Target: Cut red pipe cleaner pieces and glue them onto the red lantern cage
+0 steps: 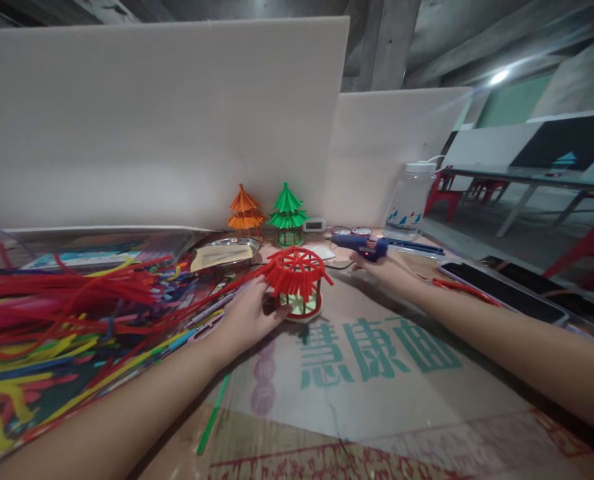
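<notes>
My left hand is closed on the left side of a small red pavilion model, which looks made of fuzzy craft stems. Its roof is an open ring with spokes and hanging red strips. Thin posts join it to a pale round base with a red edge. My right hand reaches forward and is closed around the handle of a blue glue gun, which points left; a small red light shows on it. Behind stand an orange pagoda model and a green pagoda model.
Many coloured craft stems cover the left side. A metal dish, a small digital display and a clear bottle stand at the back. A phone and red-handled pliers lie right. One green stem lies in front.
</notes>
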`<act>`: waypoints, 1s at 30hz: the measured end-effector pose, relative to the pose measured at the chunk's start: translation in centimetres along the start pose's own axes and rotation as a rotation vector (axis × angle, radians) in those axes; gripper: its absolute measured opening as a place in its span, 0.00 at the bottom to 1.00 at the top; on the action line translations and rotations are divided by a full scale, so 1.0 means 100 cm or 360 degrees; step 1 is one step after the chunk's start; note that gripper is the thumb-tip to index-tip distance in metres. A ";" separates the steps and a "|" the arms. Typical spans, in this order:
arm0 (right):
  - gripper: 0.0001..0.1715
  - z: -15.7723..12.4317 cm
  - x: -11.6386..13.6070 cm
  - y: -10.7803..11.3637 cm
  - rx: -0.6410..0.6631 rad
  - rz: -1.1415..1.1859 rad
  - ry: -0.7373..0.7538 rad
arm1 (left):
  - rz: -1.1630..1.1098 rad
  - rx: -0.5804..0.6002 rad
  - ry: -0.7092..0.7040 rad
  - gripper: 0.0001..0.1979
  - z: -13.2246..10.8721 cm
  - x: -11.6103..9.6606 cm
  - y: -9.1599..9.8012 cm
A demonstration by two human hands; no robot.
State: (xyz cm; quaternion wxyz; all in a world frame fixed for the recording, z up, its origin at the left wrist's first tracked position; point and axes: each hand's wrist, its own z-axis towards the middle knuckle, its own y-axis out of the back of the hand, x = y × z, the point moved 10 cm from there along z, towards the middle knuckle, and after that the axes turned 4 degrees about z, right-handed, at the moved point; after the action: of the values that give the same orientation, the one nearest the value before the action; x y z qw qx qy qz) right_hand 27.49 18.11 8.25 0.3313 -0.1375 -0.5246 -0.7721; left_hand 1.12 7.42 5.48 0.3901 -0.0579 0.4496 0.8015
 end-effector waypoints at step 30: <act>0.13 -0.098 0.056 0.011 0.0039 0.0594 0.0268 | 0.0293 -0.0110 -0.0203 0.15 0.001 -0.019 0.017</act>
State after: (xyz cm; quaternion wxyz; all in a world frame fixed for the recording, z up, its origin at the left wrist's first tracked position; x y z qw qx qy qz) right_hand 25.34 6.93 8.13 0.5130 -0.1633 -0.4699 -0.6996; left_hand 1.33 5.94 7.50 0.3405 0.0213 0.3993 0.8510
